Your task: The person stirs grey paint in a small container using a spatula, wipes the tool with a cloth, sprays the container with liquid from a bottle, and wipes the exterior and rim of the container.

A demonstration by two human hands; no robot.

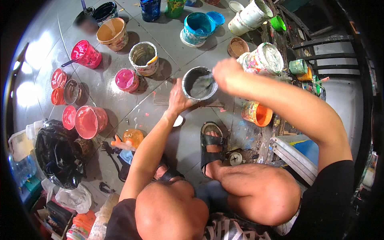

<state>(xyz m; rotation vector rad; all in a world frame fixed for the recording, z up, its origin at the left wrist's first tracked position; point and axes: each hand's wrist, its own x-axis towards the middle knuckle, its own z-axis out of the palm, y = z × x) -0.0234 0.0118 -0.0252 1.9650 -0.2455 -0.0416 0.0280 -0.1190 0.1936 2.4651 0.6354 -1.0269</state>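
A small round tub of grey paint (199, 83) stands on the tiled floor in front of my feet. My left hand (178, 98) grips its near left wall and holds it steady. My right hand (226, 73) reaches over the tub's right rim, closed on a stirring tool (207, 80) whose end dips into the grey paint. Only a short part of the tool shows under my fingers.
Many paint tubs ring the spot: pink ones (86, 54) (127, 80), a red one (91, 121), a tan one (113, 33), a teal one (198, 27), an orange one (257, 113), a spattered white one (264, 59). A black bag (56, 154) lies left, a framed screen (298, 154) right.
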